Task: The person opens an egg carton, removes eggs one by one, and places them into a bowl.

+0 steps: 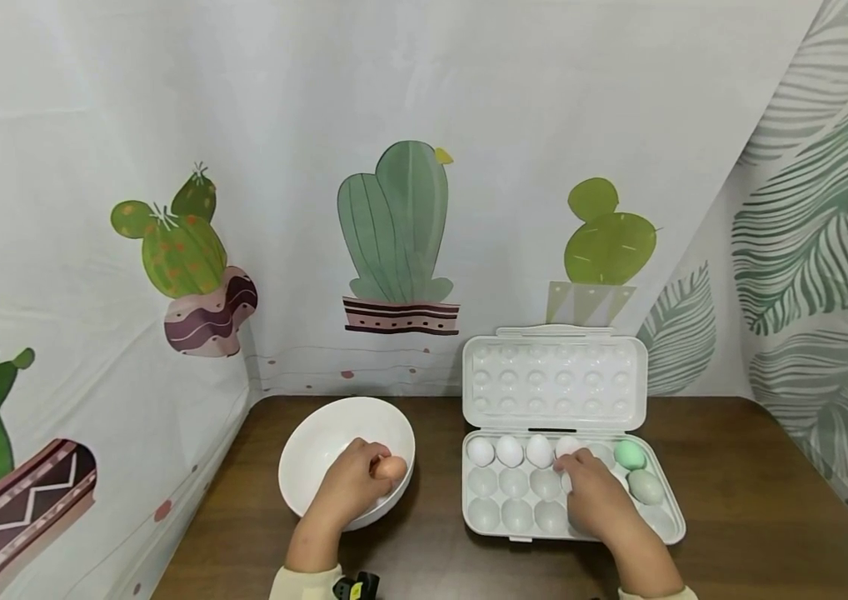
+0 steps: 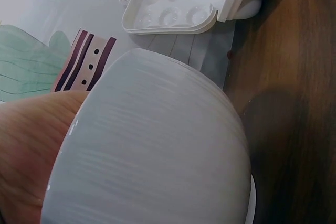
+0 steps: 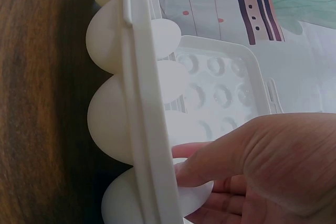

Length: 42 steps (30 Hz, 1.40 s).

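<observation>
Left hand (image 1: 352,482): fingers curled round a brown egg (image 1: 391,468), held at the right inner rim of the white bowl (image 1: 302,457). Firm hold, egg mostly exposed on its right side. Right hand (image 1: 595,493): fingertips (image 3: 185,167) closing on a white egg (image 1: 566,447) in the far row of the egg tray (image 1: 667,527), fourth cup from the left; pinch looks light, thumb side hidden, so full closure hard to confirm from the head view, though the right wrist view shows a finger laid against the shell (image 3: 197,193).

Likely handling, judged from looks: light, rigid, smooth and brittle shells; prone to rolling and slipping from a loose pinch, prone to cracking under a hard one or a knock on the bowl rim. Best taken round the widest part with several fingertips opposed by the thumb, lifted straight up out of the cup.

Outward from the grips: three more white eggs (image 1: 510,451) in the far row to the left, a green egg (image 1: 630,454) and a paler grey-green egg (image 1: 645,487) at the right end. Near rows mostly bare cups. Hinged lid (image 1: 555,377) standing open at the far side, leaning against the cactus-print backdrop (image 1: 394,225). Bowl left of tray, both on a dark wooden table (image 1: 754,500).
</observation>
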{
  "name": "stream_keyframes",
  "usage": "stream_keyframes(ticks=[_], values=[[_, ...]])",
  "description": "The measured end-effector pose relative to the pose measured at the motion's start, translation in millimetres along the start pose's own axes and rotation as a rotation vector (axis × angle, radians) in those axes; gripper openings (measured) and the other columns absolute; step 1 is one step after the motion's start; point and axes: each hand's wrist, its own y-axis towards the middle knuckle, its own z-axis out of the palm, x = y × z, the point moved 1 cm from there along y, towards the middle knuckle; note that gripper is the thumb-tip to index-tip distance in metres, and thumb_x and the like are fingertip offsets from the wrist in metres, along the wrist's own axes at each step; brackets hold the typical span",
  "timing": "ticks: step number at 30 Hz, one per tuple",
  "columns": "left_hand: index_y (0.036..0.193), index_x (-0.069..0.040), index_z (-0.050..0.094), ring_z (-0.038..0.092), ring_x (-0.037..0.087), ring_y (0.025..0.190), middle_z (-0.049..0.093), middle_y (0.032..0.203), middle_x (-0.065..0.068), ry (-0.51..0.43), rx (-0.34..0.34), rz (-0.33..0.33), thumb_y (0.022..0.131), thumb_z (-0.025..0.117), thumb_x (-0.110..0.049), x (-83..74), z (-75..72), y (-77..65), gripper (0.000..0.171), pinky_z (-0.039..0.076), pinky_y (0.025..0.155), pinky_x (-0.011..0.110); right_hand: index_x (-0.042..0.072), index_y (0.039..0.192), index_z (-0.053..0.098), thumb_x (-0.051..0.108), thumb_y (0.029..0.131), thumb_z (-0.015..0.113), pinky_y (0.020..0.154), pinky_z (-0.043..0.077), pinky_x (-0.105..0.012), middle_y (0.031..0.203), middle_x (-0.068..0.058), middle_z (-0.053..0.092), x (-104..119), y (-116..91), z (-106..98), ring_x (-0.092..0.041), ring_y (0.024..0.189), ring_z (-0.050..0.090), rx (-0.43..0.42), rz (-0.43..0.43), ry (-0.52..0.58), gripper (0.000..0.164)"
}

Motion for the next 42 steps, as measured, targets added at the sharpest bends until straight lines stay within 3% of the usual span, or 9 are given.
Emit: stream_keyframes(ticks=[15,38,42], values=[[0.097,-0.010,0.073,0.047,0.010,0.074,0.056,0.085,0.001,-0.003,0.016,0.000,0.074,0.081,-0.015,-1.3,-0.3,-0.2,0.025,0.042,0.069,0.027,0.003,0.109,0.069,-0.012,0.070,0.058,0.085,0.053,-0.047,0.106,-0.012,0.061,1.5,0.3,-2.3,-0.031,0.102,0.062,0.009,0.013,0.002,0.043],[0.098,-0.008,0.071,0.049,0.013,0.077,0.055,0.083,0.001,0.038,0.023,-0.016,0.071,0.081,-0.014,-1.5,0.7,-0.3,0.029,0.045,0.072,0.033,0.004,0.109,0.068,-0.012,0.069,0.057,0.081,0.054,-0.045,0.107,-0.012,0.063,2.9,-0.6,-4.7,-0.028,0.097,0.064,-0.005,0.018,0.007,0.045],[0.094,-0.010,0.071,0.047,0.012,0.075,0.055,0.081,0.001,0.037,0.014,-0.008,0.072,0.080,-0.013,-2.4,-0.4,0.0,0.023,0.043,0.069,0.031,0.004,0.109,0.069,-0.012,0.069,0.057,0.082,0.054,-0.046,0.107,-0.012,0.063,2.8,-0.8,-4.8,-0.029,0.099,0.064,-0.013,0.019,0.012,0.045]])
